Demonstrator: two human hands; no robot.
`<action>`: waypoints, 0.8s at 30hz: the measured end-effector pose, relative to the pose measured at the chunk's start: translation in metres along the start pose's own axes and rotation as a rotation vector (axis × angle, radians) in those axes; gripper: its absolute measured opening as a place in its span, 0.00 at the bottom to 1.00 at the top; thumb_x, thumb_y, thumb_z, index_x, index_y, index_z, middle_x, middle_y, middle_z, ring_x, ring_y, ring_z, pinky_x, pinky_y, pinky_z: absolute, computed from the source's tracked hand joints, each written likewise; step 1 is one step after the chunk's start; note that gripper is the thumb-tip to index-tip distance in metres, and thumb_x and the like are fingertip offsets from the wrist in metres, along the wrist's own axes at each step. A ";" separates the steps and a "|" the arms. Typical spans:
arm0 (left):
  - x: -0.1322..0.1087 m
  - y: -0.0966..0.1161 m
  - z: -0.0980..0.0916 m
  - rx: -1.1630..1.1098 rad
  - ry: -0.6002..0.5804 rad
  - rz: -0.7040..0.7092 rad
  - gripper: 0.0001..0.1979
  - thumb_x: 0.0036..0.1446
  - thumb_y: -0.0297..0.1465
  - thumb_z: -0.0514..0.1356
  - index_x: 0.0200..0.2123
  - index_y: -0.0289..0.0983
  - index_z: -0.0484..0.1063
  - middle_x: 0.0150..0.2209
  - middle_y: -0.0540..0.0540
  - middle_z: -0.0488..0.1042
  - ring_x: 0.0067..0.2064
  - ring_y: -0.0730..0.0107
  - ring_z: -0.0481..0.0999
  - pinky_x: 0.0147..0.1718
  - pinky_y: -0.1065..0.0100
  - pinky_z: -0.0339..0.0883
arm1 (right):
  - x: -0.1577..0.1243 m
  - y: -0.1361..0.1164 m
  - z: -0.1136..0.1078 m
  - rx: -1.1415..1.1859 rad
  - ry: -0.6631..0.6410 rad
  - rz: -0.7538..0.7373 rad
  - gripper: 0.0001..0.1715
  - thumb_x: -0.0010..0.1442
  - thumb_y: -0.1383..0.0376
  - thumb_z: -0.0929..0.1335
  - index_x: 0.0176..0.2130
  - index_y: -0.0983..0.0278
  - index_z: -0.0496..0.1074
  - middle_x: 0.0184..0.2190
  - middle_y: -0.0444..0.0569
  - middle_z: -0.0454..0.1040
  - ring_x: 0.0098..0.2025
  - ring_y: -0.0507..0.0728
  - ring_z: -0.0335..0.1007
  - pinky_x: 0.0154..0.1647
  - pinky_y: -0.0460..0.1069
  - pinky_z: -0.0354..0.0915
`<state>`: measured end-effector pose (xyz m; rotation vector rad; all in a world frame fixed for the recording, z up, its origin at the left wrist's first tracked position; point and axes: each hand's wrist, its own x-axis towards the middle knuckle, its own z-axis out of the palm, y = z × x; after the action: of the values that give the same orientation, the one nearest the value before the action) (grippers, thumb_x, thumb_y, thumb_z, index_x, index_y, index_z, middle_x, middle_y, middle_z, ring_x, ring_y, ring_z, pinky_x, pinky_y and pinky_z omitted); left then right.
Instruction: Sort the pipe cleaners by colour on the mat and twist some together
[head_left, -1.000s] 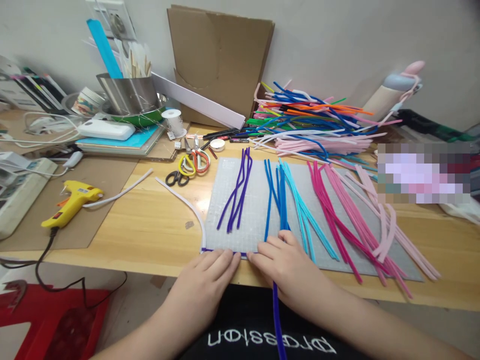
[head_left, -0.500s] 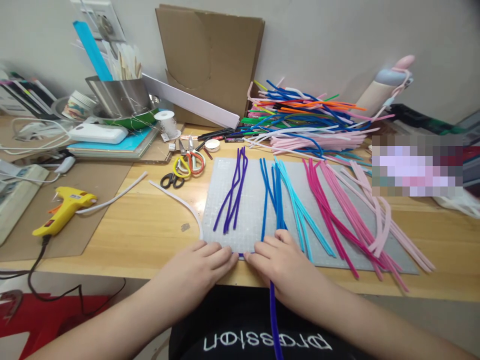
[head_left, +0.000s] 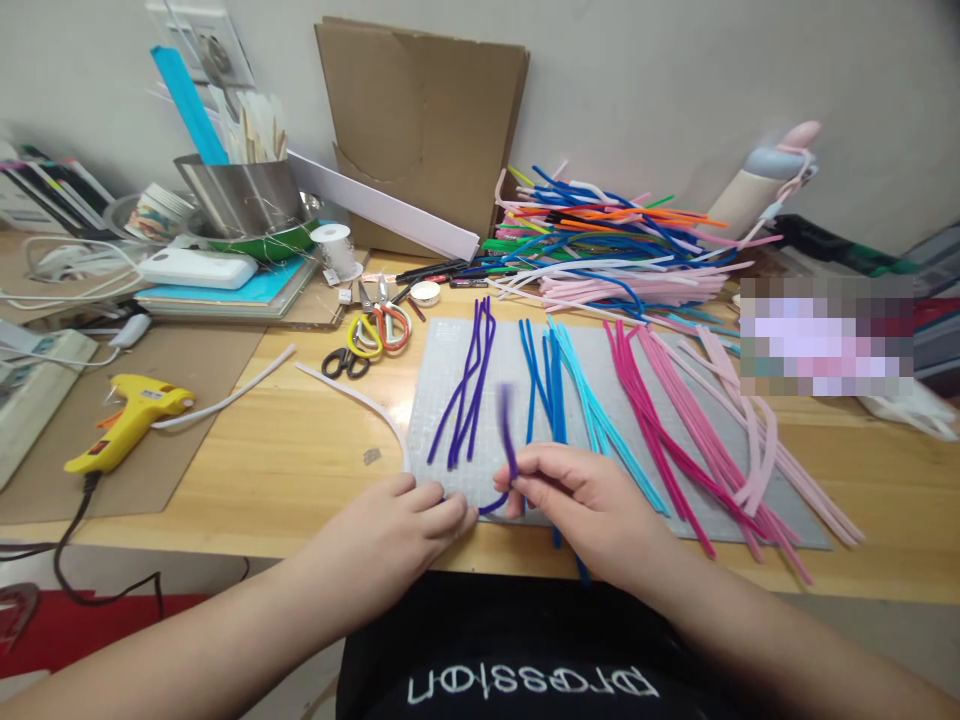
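My left hand (head_left: 397, 525) lies fingers-down on the near edge of the grey cutting mat (head_left: 457, 400), pressing one end of a purple pipe cleaner (head_left: 508, 440). My right hand (head_left: 581, 500) pinches that same purple pipe cleaner and bends it upward; its raised end is blurred by motion. Sorted on the mat are purple stems (head_left: 469, 395), dark blue stems (head_left: 544, 385), light blue stems (head_left: 600, 420), magenta stems (head_left: 660, 430) and pale pink stems (head_left: 757, 440).
A mixed heap of pipe cleaners (head_left: 615, 240) lies at the back, below leaning cardboard (head_left: 420, 130). Scissors (head_left: 375, 330), a white stem (head_left: 360, 405) and a yellow glue gun (head_left: 127, 420) lie left of the mat. A metal pot (head_left: 240, 195), books and cables crowd the far left.
My right hand lifted off the table edge and swung the hanging purple pipe cleaner up over the mat, bending it. My left hand stayed pressed on its other end.
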<state>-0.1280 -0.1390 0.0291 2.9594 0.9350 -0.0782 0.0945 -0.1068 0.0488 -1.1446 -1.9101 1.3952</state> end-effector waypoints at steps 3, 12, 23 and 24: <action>-0.001 0.001 0.001 0.022 -0.014 0.003 0.24 0.56 0.25 0.55 0.56 0.37 0.59 0.46 0.45 0.72 0.40 0.63 0.69 0.35 0.63 0.57 | 0.007 -0.009 0.005 0.013 -0.015 -0.029 0.09 0.60 0.69 0.61 0.32 0.64 0.69 0.27 0.44 0.73 0.32 0.51 0.69 0.38 0.48 0.64; -0.005 -0.004 0.017 -0.009 0.061 0.048 0.11 0.57 0.27 0.55 0.44 0.38 0.70 0.47 0.47 0.72 0.50 0.62 0.67 0.50 0.59 0.56 | 0.030 -0.020 0.035 0.067 -0.119 -0.058 0.10 0.57 0.75 0.61 0.29 0.65 0.67 0.24 0.42 0.70 0.29 0.49 0.68 0.34 0.45 0.64; -0.006 0.002 0.012 -0.019 0.015 0.002 0.25 0.57 0.25 0.53 0.59 0.36 0.57 0.54 0.44 0.68 0.55 0.61 0.64 0.55 0.59 0.55 | 0.035 -0.002 0.036 0.119 -0.139 -0.052 0.16 0.58 0.72 0.61 0.45 0.65 0.69 0.30 0.45 0.72 0.33 0.51 0.70 0.38 0.48 0.66; -0.007 0.003 0.011 -0.038 0.002 -0.006 0.26 0.57 0.26 0.52 0.60 0.36 0.55 0.54 0.44 0.68 0.55 0.61 0.65 0.54 0.59 0.55 | 0.029 0.002 0.031 0.051 -0.085 -0.083 0.19 0.59 0.72 0.60 0.49 0.64 0.67 0.32 0.46 0.73 0.35 0.51 0.71 0.40 0.50 0.66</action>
<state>-0.1323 -0.1457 0.0186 2.9228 0.9350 -0.0563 0.0556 -0.0978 0.0336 -0.9847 -1.9456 1.4603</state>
